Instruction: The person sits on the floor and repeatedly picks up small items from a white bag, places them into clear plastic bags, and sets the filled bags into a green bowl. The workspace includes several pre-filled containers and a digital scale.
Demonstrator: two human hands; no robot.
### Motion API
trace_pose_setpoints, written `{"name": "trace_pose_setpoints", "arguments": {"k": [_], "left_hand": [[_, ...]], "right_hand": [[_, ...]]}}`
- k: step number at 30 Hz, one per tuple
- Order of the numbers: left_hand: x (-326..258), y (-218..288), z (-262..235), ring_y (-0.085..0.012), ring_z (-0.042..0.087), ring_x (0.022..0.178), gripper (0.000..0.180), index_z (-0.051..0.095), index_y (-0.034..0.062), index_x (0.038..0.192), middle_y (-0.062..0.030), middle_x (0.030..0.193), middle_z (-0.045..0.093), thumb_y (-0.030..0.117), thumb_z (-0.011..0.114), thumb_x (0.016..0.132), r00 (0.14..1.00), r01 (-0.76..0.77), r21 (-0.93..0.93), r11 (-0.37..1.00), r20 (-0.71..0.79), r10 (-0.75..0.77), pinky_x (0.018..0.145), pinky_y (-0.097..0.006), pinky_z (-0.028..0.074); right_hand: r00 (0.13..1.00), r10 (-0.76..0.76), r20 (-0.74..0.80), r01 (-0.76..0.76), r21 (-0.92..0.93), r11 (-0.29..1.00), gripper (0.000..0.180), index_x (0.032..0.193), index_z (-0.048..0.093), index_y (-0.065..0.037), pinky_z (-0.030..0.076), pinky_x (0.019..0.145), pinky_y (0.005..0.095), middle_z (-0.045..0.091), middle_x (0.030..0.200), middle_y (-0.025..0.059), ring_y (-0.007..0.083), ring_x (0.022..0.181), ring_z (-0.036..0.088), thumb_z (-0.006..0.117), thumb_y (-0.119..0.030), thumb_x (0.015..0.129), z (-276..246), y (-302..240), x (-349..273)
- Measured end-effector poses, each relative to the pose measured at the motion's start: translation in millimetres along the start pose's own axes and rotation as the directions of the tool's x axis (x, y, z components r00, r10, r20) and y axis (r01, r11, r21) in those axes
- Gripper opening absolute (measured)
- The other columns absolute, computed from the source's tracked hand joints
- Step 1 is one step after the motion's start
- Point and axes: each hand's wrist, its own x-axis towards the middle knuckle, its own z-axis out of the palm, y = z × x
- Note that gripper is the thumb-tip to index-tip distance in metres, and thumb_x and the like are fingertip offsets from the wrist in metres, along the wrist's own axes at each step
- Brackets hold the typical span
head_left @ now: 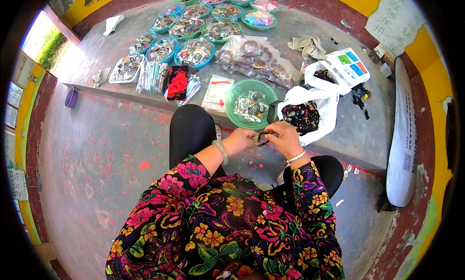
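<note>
My left hand and my right hand meet in front of me, both pinching one small dark hair tie between their fingers. They hover just below a green plastic bowl holding small clear packets. To the right of the hands lies an open white plastic bag filled with dark small items. A pale bangle sits on my left wrist and a thin bracelet on my right. My knees in black trousers show under the hands.
A raised concrete ledge carries several green and blue bowls of small goods, a heap of clear packets, a red-flowered black pouch and a flat packet. A long white sack lies at right.
</note>
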Motion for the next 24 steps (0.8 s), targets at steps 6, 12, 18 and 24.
{"name": "trace_pose_setpoints", "arguments": {"k": [6,12,18,24], "left_hand": [[-1,-1,1,-0.0118,0.056,0.092,0.032,0.054,0.0048,0.114,-0.0027,0.101,0.058,0.004,0.054,0.082,0.998,-0.007,-0.133,0.991,0.068,0.016,0.074,-0.027,0.052],[-5,6,4,-0.0125,0.057,0.096,0.029,0.054,0.0064,0.113,-0.0025,0.103,0.058,0.008,0.054,0.084,0.997,0.003,-0.168,0.986,0.08,0.01,0.073,-0.028,0.052],[-11,14,6,-0.0105,0.057,0.093,0.028,0.055,0.0067,0.113,-0.001,0.102,0.058,0.009,0.054,0.085,0.992,0.009,-0.163,0.987,0.129,0.012,0.072,-0.026,0.051],[-9,13,5,-0.0102,0.055,0.094,0.03,0.053,0.0074,0.115,0.0,0.104,0.057,0.006,0.053,0.084,0.993,-0.017,-0.2,0.98,0.109,0.039,0.074,-0.027,0.051]], "right_hand": [[0.998,-0.066,-0.002,0.066,-0.045,0.997,0.013,0.077,0.063,-0.007,0.043,0.067,0.0356,0.057,0.072,0.0087,0.0273,0.075,0.053,0.061,-0.009,0.065,-1,3,0],[0.992,-0.118,0.041,0.122,-0.119,0.985,0.01,0.074,0.066,-0.009,0.042,0.082,0.0371,0.057,0.095,0.0115,0.03,0.095,0.051,0.061,-0.009,0.065,-2,7,0],[0.99,-0.109,0.09,0.117,-0.085,0.989,0.012,0.074,0.067,-0.011,0.035,0.095,0.0396,0.051,0.116,0.0167,0.0357,0.118,0.038,0.062,-0.008,0.064,5,12,-2],[0.995,0.016,0.095,-0.024,0.085,0.996,0.018,0.083,0.067,-0.013,0.031,0.098,0.0398,0.048,0.121,0.015,0.0347,0.12,0.036,0.061,-0.01,0.066,6,13,1]]}}
